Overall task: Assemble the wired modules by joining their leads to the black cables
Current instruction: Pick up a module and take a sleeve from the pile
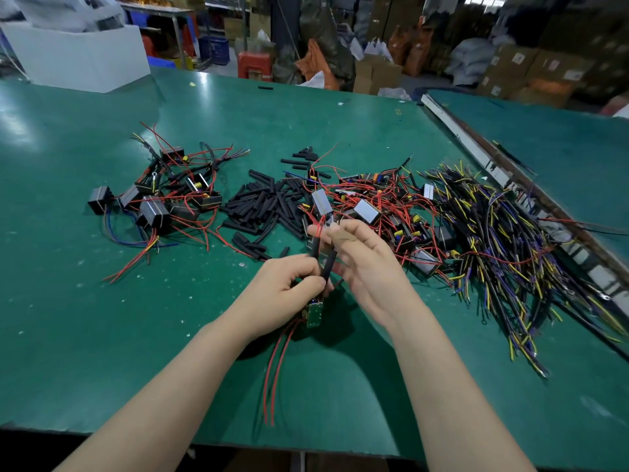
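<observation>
Green workbench point(102, 318) under you, warehouse clutter beyond. Near: your left hand point(289, 284) curled round small module point(313, 313), red leads point(272, 376) trailing toward you. Your right hand point(360, 260) pinches tops of two black sleeves point(323, 264), long axes running up and away from module toward right fingertips; right hand nearer them. Farther: loose sleeve pile point(262, 206), black cables point(493, 233) heaped right, finished modules point(160, 199) left.

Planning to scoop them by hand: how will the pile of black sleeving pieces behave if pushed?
The black sleeving pieces look like short, light tubes, so they would probably scatter and roll. Several lie bent or flattened, suggesting soft walls that squash rather than break.
</observation>
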